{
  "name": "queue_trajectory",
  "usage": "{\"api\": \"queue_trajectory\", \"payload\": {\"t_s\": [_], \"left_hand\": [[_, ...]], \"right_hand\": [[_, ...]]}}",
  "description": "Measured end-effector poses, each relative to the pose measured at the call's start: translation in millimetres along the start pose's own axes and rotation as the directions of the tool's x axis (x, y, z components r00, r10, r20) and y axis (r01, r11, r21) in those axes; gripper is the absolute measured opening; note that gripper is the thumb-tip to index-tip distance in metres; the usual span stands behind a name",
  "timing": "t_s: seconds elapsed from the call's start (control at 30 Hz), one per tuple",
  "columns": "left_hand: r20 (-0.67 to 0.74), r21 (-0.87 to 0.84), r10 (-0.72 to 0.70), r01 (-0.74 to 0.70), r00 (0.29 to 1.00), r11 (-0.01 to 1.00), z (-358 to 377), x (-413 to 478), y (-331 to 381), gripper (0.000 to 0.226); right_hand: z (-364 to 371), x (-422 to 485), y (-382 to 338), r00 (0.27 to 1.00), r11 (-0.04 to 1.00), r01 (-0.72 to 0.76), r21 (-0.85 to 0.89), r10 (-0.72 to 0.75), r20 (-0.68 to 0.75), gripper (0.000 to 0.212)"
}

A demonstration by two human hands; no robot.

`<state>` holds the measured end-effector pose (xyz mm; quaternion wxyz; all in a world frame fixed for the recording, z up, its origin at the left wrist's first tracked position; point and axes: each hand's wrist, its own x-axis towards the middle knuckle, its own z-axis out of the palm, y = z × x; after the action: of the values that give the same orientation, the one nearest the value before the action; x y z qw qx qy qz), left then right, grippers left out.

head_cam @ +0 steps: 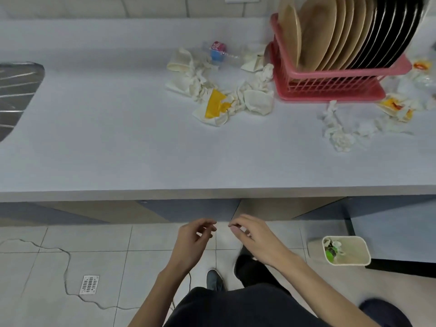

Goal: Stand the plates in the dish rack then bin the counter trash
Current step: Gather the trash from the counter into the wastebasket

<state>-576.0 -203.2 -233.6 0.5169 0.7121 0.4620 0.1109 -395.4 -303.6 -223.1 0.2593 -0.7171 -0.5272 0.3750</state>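
plates [342, 31] upright in rack [330, 87], far R | trash pile [219, 95] on counter [118, 149], straight ahead, far of hands, spread L-R | L hand [195, 241] + R hand [252, 239] fingers loosely curled, empty | bin [345, 250] low R, nearer R hand

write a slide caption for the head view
Plates stand in the pink rack, trash litters the counter, left hand and right hand hover empty below its edge.
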Motion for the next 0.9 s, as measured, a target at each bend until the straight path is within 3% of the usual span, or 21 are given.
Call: {"api": "queue_trajectory", "payload": {"t_s": [0.13, 0.37, 0.9], "left_hand": [[-0.049, -0.104, -0.018, 0.012, 0.999, 0.994, -11.5, 24.9, 30.6, 0.023], [-0.172, -0.092, 0.070, -0.087, 0.983, 0.992, -38.6, 100.9, 96.9, 0.026], [-0.373, 0.019, 0.179, -0.186, 0.910, 0.982, -118.2, 238.2, 157.2, 0.026]], "right_hand": [[-33.9, 31.3, -9.4, 0.996, 0.996, 0.062, 0.071, -0.057, -0.065, 0.021], [-107.7, 109.9, -15.1, 0.990, 0.981, 0.122, 0.153, -0.111, -0.083, 0.024], [-192.7, 258.4, -47.0, 0.936, 0.944, 0.330, -0.017, -0.329, -0.125, 0.015]]}}
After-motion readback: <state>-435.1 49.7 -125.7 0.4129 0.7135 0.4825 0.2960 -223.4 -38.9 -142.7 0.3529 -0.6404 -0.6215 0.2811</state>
